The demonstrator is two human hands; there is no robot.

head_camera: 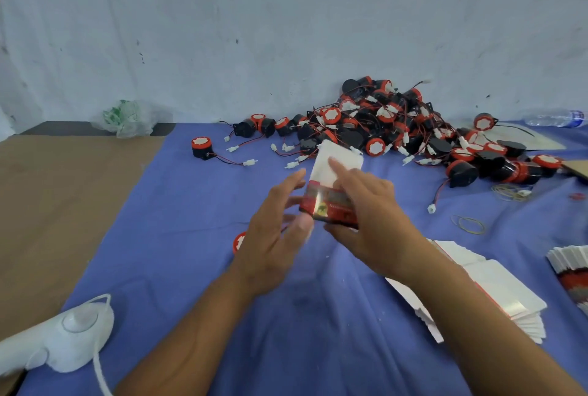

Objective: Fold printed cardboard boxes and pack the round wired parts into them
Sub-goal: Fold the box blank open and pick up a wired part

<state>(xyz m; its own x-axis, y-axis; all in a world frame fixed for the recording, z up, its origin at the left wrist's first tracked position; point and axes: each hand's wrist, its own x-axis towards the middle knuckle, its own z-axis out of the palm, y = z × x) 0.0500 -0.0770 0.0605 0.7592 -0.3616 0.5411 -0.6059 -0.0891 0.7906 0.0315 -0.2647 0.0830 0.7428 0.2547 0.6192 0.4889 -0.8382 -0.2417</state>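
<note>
My right hand point(366, 214) grips a red printed cardboard box point(331, 204) held above the blue cloth, its white flap point(337, 160) standing open with my index finger laid on it. My left hand point(276, 236) is at the box's left side, fingers spread and blurred, thumb touching the box's lower corner. A large heap of round black-and-red wired parts point(397, 128) lies behind the box against the wall. One single part point(202, 147) stands apart to the left. Another red part point(239, 242) peeks out under my left hand.
Flat white box blanks point(496, 287) are stacked at the right under my right forearm, with another bundle point(572, 268) at the right edge. Rubber bands point(471, 224) lie near them. A white device with a cord point(63, 338) sits bottom left, brown cardboard point(47, 204) further left, a plastic bottle point(556, 118) far right.
</note>
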